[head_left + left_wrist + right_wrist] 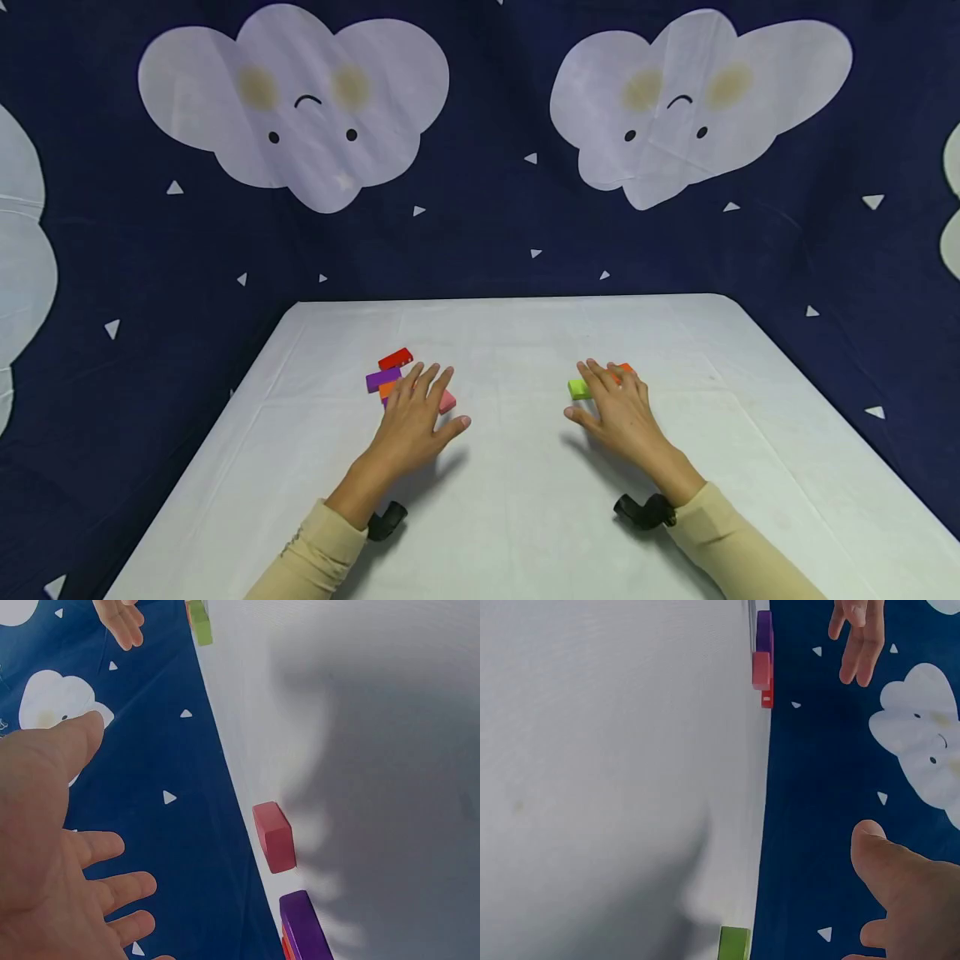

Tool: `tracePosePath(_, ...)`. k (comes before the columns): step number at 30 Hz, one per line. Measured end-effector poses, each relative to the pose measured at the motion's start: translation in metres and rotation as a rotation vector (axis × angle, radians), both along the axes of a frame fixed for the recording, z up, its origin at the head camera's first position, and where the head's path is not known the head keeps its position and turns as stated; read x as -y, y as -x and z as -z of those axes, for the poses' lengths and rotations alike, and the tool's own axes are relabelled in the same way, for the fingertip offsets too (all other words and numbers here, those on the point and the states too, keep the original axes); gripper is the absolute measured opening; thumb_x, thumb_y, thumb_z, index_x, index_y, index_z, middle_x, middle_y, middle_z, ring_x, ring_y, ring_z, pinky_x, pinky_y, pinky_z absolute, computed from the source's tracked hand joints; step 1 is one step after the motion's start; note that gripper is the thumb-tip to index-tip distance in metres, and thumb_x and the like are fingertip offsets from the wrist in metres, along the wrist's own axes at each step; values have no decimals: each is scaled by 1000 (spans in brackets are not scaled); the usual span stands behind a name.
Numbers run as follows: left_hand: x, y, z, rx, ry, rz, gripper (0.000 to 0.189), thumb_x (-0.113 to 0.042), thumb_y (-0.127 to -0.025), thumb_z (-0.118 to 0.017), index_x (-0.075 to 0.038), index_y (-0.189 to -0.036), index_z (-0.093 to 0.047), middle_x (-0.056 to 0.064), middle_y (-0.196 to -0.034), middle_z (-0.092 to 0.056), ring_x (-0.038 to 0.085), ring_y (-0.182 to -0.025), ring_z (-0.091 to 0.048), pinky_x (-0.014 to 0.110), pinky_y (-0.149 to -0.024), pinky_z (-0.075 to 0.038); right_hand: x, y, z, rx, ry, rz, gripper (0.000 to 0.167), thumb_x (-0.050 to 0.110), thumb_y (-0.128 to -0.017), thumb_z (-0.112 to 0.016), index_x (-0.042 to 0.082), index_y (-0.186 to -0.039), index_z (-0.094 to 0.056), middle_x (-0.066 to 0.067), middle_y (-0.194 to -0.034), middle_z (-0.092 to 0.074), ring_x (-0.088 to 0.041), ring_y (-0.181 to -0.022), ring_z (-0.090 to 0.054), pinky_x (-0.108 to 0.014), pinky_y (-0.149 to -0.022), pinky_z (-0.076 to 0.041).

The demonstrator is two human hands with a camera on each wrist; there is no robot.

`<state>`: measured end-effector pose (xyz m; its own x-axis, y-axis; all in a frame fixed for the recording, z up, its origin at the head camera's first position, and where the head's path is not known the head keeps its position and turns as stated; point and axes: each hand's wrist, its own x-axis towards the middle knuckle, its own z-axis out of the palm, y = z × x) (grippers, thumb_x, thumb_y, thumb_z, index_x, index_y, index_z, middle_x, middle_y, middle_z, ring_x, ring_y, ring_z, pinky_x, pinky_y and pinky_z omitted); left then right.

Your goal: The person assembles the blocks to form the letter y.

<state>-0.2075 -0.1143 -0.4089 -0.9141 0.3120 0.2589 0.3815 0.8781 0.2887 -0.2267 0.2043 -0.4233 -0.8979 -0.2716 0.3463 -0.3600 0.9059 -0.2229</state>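
A white counter [517, 492] stands before a dark blue cloth [487, 225] printed with pale clouds and small triangles. A black device [387, 521] sits at the left wrist and another at the right, both below beige sleeves [330, 542]. From the head view, the hands hide parts of two groups of small coloured blocks.

The left hand [411, 421] hovers above the left group, palm down, fingers nearly straight and spread, thumb held out; they hold nothing. The right hand [622, 412] hovers above the right group, its fingers also extended, thumb apart, holding nothing.

On the counter's left half lie a red block [395, 359], a purple block [383, 380], an orange block [387, 390] partly covered, and a pink block [447, 402] at the group's right. The red and purple blocks' long axes run left to right, right ends tilted away from the person. To the right lie a green block [578, 389] and an orange-red block [626, 367], too covered to tell their full direction.
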Motion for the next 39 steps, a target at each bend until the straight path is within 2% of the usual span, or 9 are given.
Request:
tracePosePath(7, 1, 0, 0, 10, -19, 10, 77, -53, -87, -56, -15, -149, -29, 14, -152, -31, 35, -144, -18, 56, -115, -15, -5, 4, 3, 8, 21, -7, 75, 43, -84, -67, 7, -143, -38, -17, -145, -42, -44, -130, -35, -59, -101, -22)
tracePosePath(28, 8, 7, 5, -30, -71, 59, 75, -50, -85, -60, -13, -146, -35, 13, -149, -37, 35, -143, -21, 57, -113, -18, -16, 13, 9, -1, 61, -24, 72, 41, -82, -69, 8, -141, -43, -17, -141, -48, -43, -127, -37, -58, -101, -23)
tracePosePath(39, 12, 15, 9, -12, -115, 80, 73, -42, -82, -68, -11, -143, -41, 12, -146, -43, 34, -141, -26, 57, -112, -21, -21, 19, 11, 58, 102, -31, 71, 38, -81, -71, 9, -140, -44, -18, -139, -49, -44, -123, -39, -58, -99, -24)
